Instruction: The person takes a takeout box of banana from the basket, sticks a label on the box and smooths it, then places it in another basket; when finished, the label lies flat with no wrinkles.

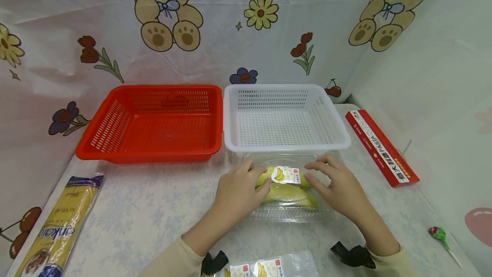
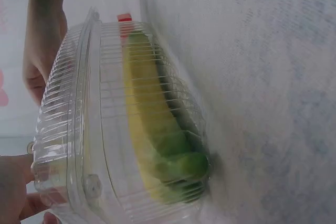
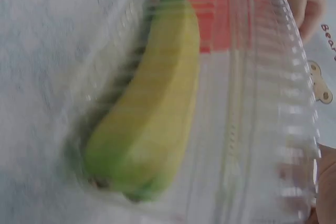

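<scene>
A clear plastic clamshell box (image 1: pixel 284 216) lies closed on the table in front of the white basket, with yellow-green bananas (image 1: pixel 290 195) inside. On its lid sits a white label (image 1: pixel 288 175) with a banana picture. My left hand (image 1: pixel 240 187) touches the lid at the label's left end, its fingers loosely bent. At the label's right end is my right hand (image 1: pixel 340 185), thumb and fingers spread over the lid. Both wrist views show the bananas (image 2: pixel 152 114) through the box's ribbed side wall (image 3: pixel 252 129).
Behind the box stand a red basket (image 1: pixel 150 157) and a white basket (image 1: pixel 288 145). A bag of pasta (image 1: pixel 57 230) lies at left. A red pasta box (image 1: pixel 382 148) and a lollipop (image 1: pixel 438 235) are at right. A clear sheet with banana labels (image 1: pixel 269 267) lies at the front.
</scene>
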Demonstrator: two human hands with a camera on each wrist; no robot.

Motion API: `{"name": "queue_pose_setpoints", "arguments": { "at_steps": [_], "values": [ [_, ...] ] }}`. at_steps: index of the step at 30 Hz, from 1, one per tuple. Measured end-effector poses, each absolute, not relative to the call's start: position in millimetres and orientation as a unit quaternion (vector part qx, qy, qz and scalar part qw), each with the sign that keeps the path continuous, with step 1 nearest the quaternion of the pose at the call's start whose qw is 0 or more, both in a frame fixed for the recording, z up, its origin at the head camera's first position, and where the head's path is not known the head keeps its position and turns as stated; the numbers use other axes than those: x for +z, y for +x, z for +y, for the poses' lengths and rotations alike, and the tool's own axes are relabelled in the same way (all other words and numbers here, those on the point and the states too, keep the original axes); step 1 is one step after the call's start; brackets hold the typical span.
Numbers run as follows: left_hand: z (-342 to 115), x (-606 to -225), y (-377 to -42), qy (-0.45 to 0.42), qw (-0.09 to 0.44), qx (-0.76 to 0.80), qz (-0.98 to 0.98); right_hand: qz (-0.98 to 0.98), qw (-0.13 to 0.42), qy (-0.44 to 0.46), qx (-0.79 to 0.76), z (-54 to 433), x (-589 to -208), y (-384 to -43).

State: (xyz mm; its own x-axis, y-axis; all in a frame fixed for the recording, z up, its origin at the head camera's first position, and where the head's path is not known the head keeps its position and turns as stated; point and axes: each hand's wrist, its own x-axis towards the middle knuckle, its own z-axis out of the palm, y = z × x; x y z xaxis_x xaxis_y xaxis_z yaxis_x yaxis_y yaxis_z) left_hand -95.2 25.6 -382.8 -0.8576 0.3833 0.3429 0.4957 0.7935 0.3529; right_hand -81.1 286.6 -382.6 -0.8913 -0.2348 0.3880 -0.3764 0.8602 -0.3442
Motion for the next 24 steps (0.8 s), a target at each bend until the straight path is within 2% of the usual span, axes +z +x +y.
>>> {"name": "queue_pose_setpoints", "arguments": {
  "at_steps": [6, 14, 24],
  "values": [
    [4.1, -384.8, -85.9, -0.196, 0.099, -0.208, -0.953, -0.962, 0.138, 0.099, 0.214, 311.8, -372.3, -91.6],
    [-6.3, -394.1, -78.1, -0.121, -0.001, -0.225, -0.967, -0.972, 0.073, 0.033, 0.219, 360.7, -358.2, -126.5],
    [-6.9, -411.9, -76.2, -0.136, -0.113, -0.302, -0.937, -0.971, -0.001, 0.011, 0.240, 387.1, -373.0, -165.4]
  ]
}}
